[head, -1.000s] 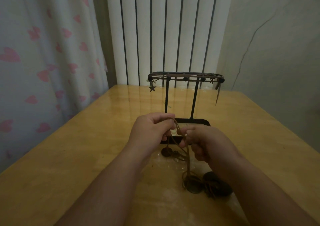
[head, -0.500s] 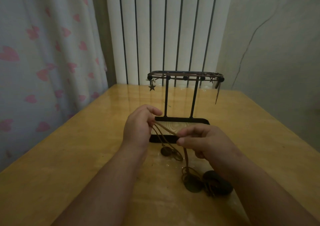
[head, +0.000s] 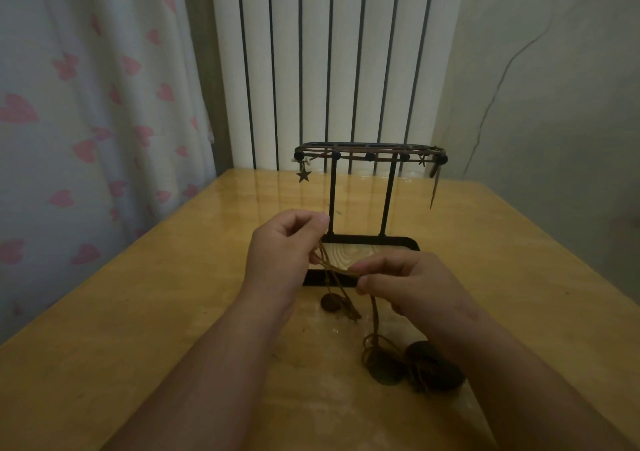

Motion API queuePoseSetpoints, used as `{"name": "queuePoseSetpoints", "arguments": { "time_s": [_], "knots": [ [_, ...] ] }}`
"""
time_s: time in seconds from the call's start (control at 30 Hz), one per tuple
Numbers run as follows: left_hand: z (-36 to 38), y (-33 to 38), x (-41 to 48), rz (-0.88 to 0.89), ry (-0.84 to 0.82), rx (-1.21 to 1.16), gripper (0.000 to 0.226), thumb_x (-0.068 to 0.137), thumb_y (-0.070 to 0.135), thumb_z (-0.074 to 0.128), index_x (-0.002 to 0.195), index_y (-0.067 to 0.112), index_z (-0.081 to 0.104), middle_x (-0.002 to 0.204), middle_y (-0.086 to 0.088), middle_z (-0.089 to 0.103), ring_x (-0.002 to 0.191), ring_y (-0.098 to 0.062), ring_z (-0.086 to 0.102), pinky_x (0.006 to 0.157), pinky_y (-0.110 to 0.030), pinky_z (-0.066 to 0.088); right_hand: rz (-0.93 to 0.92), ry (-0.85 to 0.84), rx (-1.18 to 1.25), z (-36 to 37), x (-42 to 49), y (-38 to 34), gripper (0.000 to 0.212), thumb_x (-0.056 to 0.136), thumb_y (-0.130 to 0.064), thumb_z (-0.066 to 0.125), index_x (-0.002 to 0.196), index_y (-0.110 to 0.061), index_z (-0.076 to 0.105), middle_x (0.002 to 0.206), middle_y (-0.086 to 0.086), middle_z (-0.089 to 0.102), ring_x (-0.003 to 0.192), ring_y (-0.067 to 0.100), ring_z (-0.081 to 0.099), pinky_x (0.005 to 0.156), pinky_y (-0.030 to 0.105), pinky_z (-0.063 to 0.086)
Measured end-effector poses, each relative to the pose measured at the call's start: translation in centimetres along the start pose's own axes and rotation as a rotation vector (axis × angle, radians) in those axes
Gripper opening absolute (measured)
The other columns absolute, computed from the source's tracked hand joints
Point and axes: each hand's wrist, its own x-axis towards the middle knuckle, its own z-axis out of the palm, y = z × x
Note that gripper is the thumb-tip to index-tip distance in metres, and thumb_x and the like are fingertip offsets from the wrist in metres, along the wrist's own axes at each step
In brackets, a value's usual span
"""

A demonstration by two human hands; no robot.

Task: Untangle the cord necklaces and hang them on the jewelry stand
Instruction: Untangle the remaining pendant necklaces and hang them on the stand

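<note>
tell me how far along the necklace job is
Done: a star charm hangs on the jewelry stand. In hand: left hand and right hand pinch the cords stretched between them, a round pendant below. Left: the tangled disc pendants on the table, then hanging them.

The jewelry stand (head: pixel 332 194) stands on the tabletop (head: pixel 138 312) near its far edge, with a radiator (head: pixel 346 52) behind it and a curtain (head: pixel 86 104) to the left. A star charm (head: pixel 303 175) hangs at the left end of the stand's top bar. Above the stand's base, the left hand (head: pixel 280 246) and right hand (head: pixel 412 281) sit side by side, with the cords (head: pixel 337 268) running between them. A small pendant (head: pixel 330 302) is below the hands. Two larger pendants (head: pixel 384 369) lie nearer the person, beside the right wrist.
</note>
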Motion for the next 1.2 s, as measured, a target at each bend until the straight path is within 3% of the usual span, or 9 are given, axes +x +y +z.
{"name": "queuePoseSetpoints", "arguments": {
  "time_s": [0.07, 0.2, 0.3, 0.37, 0.47, 0.57, 0.77, 1.07, 1.2],
  "knots": [
    [0.0, 0.1, -0.1, -0.006, 0.022, 0.01, 0.015, 0.094, 0.027, 0.062, 0.092, 0.024, 0.076, 0.084, 0.012, 0.069, 0.082, -0.009, 0.058, 0.069, -0.028, 0.044, -0.026, 0.03, -0.003, -0.1, 0.0, 0.1, 0.016, 0.089, -0.018, 0.064, 0.089, -0.031, 0.073, 0.082, -0.03, 0.066, 0.077, -0.015, 0.058, 0.056, 0.007, 0.043],
    [0.1, 0.0, 0.0, 0.102, 0.095, 0.207, 0.013, 0.091, 0.023, 0.065, 0.099, 0.029, 0.074, 0.111, 0.011, 0.063, 0.096, -0.005, 0.056, 0.07, -0.018, 0.041, -0.031, 0.124, 0.081, -0.3, 0.0, 0.2, 0.015, 0.089, -0.018, 0.065, 0.088, -0.029, 0.074, 0.078, -0.025, 0.068, 0.078, -0.012, 0.06, 0.058, 0.011, 0.045],
    [0.0, 0.1, -0.2, 0.255, 0.18, 0.322, 0.012, 0.09, 0.019, 0.066, 0.094, 0.029, 0.071, 0.104, 0.009, 0.06, 0.079, -0.007, 0.053, 0.061, -0.011, 0.044, -0.046, 0.184, 0.122, -0.3, 0.1, 0.3, 0.013, 0.089, -0.018, 0.065, 0.088, -0.028, 0.073, 0.079, -0.018, 0.07, 0.079, -0.011, 0.062, 0.057, 0.009, 0.048],
    [-0.2, 0.2, -0.5, 0.36, 0.162, 0.276, 0.013, 0.09, 0.013, 0.065, 0.089, 0.025, 0.069, 0.089, 0.006, 0.063, 0.075, -0.007, 0.055, 0.063, -0.011, 0.046, -0.053, 0.207, 0.156, -0.3, 0.1, 0.3, 0.013, 0.089, -0.018, 0.066, 0.088, -0.029, 0.074, 0.081, -0.017, 0.07, 0.08, -0.011, 0.063, 0.058, 0.007, 0.049],
    [-0.1, 0.4, -0.9, 0.392, -0.021, 0.16, 0.018, 0.092, 0.01, 0.062, 0.078, 0.019, 0.066, 0.065, 0.011, 0.06, 0.064, -0.004, 0.057, 0.056, -0.013, 0.045, -0.085, 0.231, 0.152, -0.3, 0.2, 0.4, 0.014, 0.089, -0.022, 0.067, 0.089, -0.033, 0.074, 0.079, -0.021, 0.07, 0.081, -0.012, 0.062, 0.06, 0.008, 0.05],
    [0.2, 0.5, -1.3, 0.327, -0.208, 0.081, 0.025, 0.09, 0.022, 0.054, 0.068, 0.017, 0.063, 0.056, 0.009, 0.055, 0.054, -0.003, 0.05, 0.05, -0.013, 0.039, -0.113, 0.245, 0.184, -0.3, 0.2, 0.5, 0.012, 0.087, -0.022, 0.068, 0.091, -0.031, 0.075, 0.082, -0.019, 0.072, 0.083, -0.004, 0.066, 0.065, 0.015, 0.055],
    [0.3, 0.0, -1.4, 0.323, -0.284, 0.204, 0.022, 0.089, 0.005, 0.065, 0.079, 0.024, 0.068, 0.067, 0.003, 0.065, 0.062, -0.01, 0.062, 0.055, -0.019, 0.049, -0.189, 0.239, 0.184, -0.2, 0.1, 0.5, 0.009, 0.086, -0.02, 0.068, 0.092, -0.024, 0.074, 0.082, -0.015, 0.071, 0.079, 0.001, 0.066, 0.063, 0.011, 0.051],
    [0.2, 0.2, -1.5, 0.362, -0.264, 0.204, 0.026, 0.087, 0.006, 0.07, 0.084, 0.032, 0.07, 0.076, 0.005, 0.071, 0.067, -0.012, 0.069, 0.06, -0.024, 0.056, -0.23, 0.209, 0.192, -0.3, 0.1, 0.7, 0.007, 0.084, -0.021, 0.07, 0.089, -0.024, 0.073, 0.085, -0.006, 0.071, 0.079, 0.012, 0.066, 0.067, 0.017, 0.055],
    [0.3, 0.4, -1.6, 0.371, -0.255, 0.213, 0.026, 0.087, 0.008, 0.071, 0.084, 0.034, 0.069, 0.076, 0.008, 0.071, 0.067, -0.01, 0.069, 0.06, -0.022, 0.056, -0.244, 0.237, 0.184, -0.3, 0.1, 0.6, 0.008, 0.085, -0.021, 0.069, 0.09, -0.024, 0.074, 0.084, -0.009, 0.071, 0.079, 0.01, 0.066, 0.065, 0.013, 0.052]
  ]
}}
